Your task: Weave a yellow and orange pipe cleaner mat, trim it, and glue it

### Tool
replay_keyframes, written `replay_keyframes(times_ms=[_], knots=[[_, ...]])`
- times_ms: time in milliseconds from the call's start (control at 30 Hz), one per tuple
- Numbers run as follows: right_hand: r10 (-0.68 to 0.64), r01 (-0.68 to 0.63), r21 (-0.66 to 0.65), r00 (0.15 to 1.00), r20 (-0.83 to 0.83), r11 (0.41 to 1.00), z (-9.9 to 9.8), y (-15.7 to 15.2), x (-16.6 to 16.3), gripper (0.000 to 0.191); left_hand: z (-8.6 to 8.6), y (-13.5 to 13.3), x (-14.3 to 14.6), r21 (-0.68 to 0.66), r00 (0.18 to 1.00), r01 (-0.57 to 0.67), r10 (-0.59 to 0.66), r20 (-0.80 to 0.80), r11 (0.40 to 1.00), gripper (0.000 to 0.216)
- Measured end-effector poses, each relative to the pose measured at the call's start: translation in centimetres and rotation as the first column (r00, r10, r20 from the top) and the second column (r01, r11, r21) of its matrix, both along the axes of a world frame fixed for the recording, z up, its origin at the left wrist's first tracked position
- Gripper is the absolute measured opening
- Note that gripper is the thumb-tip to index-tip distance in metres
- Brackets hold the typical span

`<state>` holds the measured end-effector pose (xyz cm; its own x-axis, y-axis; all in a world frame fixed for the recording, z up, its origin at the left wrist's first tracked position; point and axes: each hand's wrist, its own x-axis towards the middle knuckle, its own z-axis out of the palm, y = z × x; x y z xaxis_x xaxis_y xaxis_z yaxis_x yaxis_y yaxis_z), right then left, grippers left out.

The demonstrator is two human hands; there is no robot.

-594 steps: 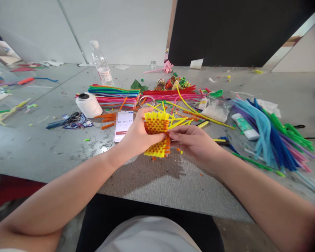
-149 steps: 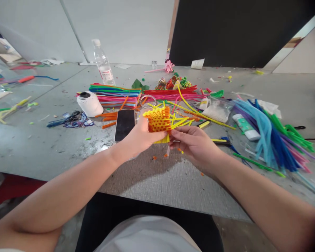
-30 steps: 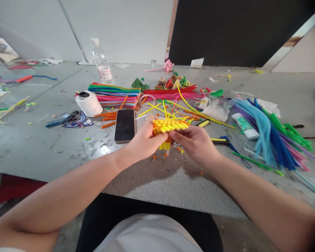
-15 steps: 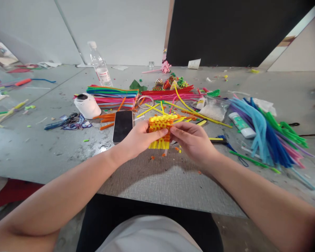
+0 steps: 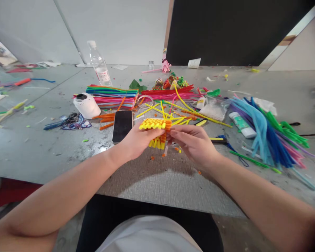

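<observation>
A woven piece (image 5: 157,141) of yellow and orange pipe cleaners is held up over the table, with its upper part tilted toward the left. My left hand (image 5: 139,140) is closed on its left side, thumb across the front. At the right edge, my right hand (image 5: 193,140) has its thumb and fingers pinched together on the piece's orange side; the exact strand between the fingertips is too small to make out. Loose yellow pipe cleaners (image 5: 180,120) lie just behind the piece. A phone (image 5: 122,126) rests beside my left hand.
Behind the hands are bundles of coloured pipe cleaners (image 5: 111,91), a metal ring (image 5: 145,102) and a white spool-like object (image 5: 87,106). A water bottle (image 5: 101,66) stands at the back. On the right lie a white-and-green tube (image 5: 242,125), blue pipe cleaners (image 5: 262,129) and a cutter (image 5: 217,140).
The woven piece has turned in my hands: its upper part now leans left and its orange right side shows more. My right hand still pinches the right edge.
</observation>
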<state>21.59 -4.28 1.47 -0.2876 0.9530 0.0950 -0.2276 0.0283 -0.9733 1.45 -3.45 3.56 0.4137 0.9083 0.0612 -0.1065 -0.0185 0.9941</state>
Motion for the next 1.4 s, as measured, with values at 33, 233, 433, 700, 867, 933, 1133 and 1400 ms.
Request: replay_keyframes(times_ms=[33,233,433,700,867,933,1133,1400], knots=[[0.014,-0.014,-0.008,1.0,-0.006,1.0,0.0,0.0,0.0,0.014,0.0,0.0,0.0,0.002,1.0,0.008,-0.008,-0.004,1.0,0.015],[0.064,-0.064,-0.071,0.998,0.0,0.995,0.1,0.3,0.1,0.02,-0.8,0.5,0.0,-0.012,1.0,0.021,-0.021,0.0,1.0,0.021],[0.034,-0.028,-0.048,0.992,0.122,0.998,-0.3,0.5,0.0,0.027,-1.4,0.5,0.1,0.053,0.998,-0.031,0.034,-0.061,0.998,0.02],[-0.037,0.042,-0.042,0.993,0.112,0.998,-0.6,0.5,-0.3,0.024,-1.8,0.2,0.4,-0.015,0.996,0.013,-0.012,0.092,1.0,0.021],[-0.054,0.05,0.021,0.973,0.223,0.999,-0.5,0.7,-0.1,0.024,-1.6,0.4,0.5,-0.058,0.995,0.009,-0.003,0.102,0.998,0.026],[-0.058,0.052,0.037,0.975,0.215,0.998,-0.4,0.8,0.1,0.026,-1.3,0.4,0.5,-0.076,0.991,0.01,0.0,0.135,0.997,0.027],[-0.009,0.007,0.023,0.997,0.074,1.0,-0.3,1.0,0.5,0.025,-0.4,0.4,0.4,-0.096,0.99,0.015,-0.002,0.139,0.995,0.019],[0.01,-0.015,0.03,0.987,0.163,0.999,-0.8,0.9,0.4,0.03,-1.2,0.3,0.4,-0.114,0.992,0.002,0.013,0.129,0.993,0.022]])
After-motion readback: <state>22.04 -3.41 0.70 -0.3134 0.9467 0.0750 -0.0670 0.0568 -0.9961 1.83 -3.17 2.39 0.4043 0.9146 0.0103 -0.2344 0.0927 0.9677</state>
